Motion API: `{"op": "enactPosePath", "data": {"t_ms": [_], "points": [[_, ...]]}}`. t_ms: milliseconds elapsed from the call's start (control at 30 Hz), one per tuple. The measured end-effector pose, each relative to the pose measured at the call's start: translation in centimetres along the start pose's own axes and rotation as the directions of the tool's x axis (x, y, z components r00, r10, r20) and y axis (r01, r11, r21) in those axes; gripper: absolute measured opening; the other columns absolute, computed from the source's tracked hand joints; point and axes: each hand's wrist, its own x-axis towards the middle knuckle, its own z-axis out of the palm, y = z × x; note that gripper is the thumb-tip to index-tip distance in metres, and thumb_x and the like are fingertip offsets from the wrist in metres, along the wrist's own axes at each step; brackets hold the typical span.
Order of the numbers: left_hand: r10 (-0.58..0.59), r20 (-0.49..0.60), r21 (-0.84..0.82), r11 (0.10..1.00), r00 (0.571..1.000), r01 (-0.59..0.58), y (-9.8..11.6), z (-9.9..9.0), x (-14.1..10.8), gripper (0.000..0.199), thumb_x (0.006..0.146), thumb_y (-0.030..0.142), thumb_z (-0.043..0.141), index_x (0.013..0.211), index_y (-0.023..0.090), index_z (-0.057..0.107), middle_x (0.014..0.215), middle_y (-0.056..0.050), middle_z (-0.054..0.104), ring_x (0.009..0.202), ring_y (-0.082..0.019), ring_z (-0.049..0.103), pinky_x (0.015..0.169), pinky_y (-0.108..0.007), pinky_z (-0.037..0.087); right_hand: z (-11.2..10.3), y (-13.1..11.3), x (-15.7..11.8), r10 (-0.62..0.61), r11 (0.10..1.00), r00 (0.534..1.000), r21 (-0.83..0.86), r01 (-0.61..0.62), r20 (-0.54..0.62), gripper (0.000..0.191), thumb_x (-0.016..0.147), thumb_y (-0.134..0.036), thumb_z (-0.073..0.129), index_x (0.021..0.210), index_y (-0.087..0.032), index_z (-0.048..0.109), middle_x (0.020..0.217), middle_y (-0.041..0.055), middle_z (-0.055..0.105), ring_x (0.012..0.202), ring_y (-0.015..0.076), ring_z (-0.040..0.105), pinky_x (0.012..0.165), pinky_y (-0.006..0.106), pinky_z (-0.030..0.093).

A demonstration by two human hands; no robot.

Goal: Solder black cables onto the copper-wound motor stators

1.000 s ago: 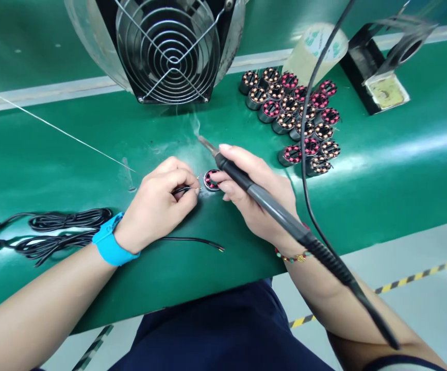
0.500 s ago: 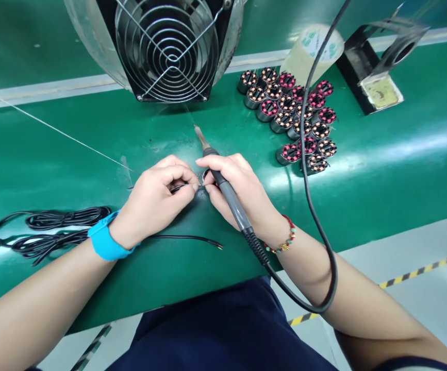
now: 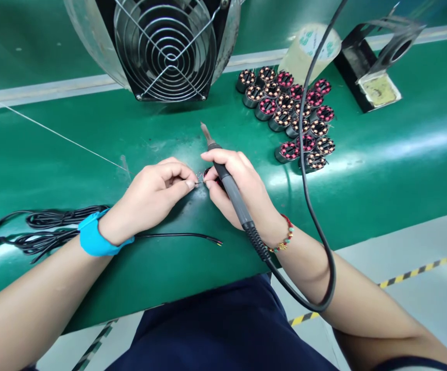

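Observation:
My right hand (image 3: pixel 242 188) is closed around a soldering iron (image 3: pixel 233 193), its bare tip pointing up and away over the bench. Its thumb and fingertips also pinch at a small round coil part (image 3: pixel 207 174), mostly hidden under the fingers. Just to the left, my left hand (image 3: pixel 161 193) has its thumb and forefinger pressed together on a thin wire (image 3: pixel 199 182) that spans the small gap between both hands. Whatever lies deeper in the left palm is hidden. Beyond it, a thin pale strand (image 3: pixel 68 136) runs slanting down toward the left hand.
Several wound motor stators (image 3: pixel 281 119) stand grouped at the back right. Behind them are a tape roll (image 3: pixel 304 51) and an iron stand with sponge (image 3: pixel 380 90). A fan (image 3: pixel 171 56) faces me. Bundled black cables (image 3: pixel 53 239) lie left; one cable end (image 3: pixel 192 235) crosses before me.
Both hands stay close together. The iron's tip has shifted slightly right, and the left hand slightly left. The black cable seen in the left fingers before is now hidden.

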Motion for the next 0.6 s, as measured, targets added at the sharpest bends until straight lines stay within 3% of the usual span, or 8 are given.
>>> {"op": "enactPosePath", "data": {"t_ms": [233,400,500,600], "points": [[-0.066,0.017,-0.060,0.996,0.998,0.067,0.1,0.0,0.0,0.019,0.079,0.032,0.055,0.081,0.014,0.062,0.081,-0.002,0.061,0.065,-0.011,0.049,0.060,-0.026,0.039,0.0,0.0,0.1,0.004,1.000,1.000,-0.009,-0.004,0.015,0.031,0.087,-0.013,0.046,0.116,-0.022,0.052,0.090,0.0004,0.067,0.094,0.0213,0.058,0.090,0.038,0.045],[-0.147,0.078,-0.091,0.984,0.986,0.154,-0.4,-0.3,-0.3,0.028,0.082,0.033,0.057,0.104,0.017,0.055,0.077,0.001,0.060,0.055,-0.010,0.051,0.052,-0.023,0.041,-0.2,0.2,0.0,-0.066,0.997,0.995,-0.027,0.068,0.073,0.038,0.083,-0.009,0.045,0.119,-0.021,0.052,0.098,0.0029,0.067,0.091,0.0211,0.057,0.089,0.038,0.045],[-0.203,0.158,0.021,0.979,0.966,0.203,-0.2,-0.8,-0.4,0.023,0.086,0.039,0.053,0.088,0.017,0.060,0.058,0.004,0.051,0.050,-0.010,0.048,0.048,-0.022,0.037,-0.1,0.4,0.0,-0.085,0.995,0.992,-0.050,0.090,0.090,0.045,0.081,-0.013,0.049,0.125,-0.018,0.048,0.109,0.0073,0.064,0.102,0.0240,0.054,0.093,0.041,0.044],[-0.224,0.110,-0.049,0.972,0.968,0.231,0.0,-1.2,-0.3,0.024,0.085,0.038,0.054,0.075,0.017,0.059,0.058,0.004,0.048,0.051,-0.008,0.041,0.047,-0.020,0.032,0.0,0.6,0.0,-0.079,0.992,0.986,-0.084,0.092,0.145,0.047,0.081,-0.013,0.049,0.128,-0.017,0.047,0.115,0.0095,0.063,0.105,0.0253,0.052,0.093,0.042,0.044]]}}
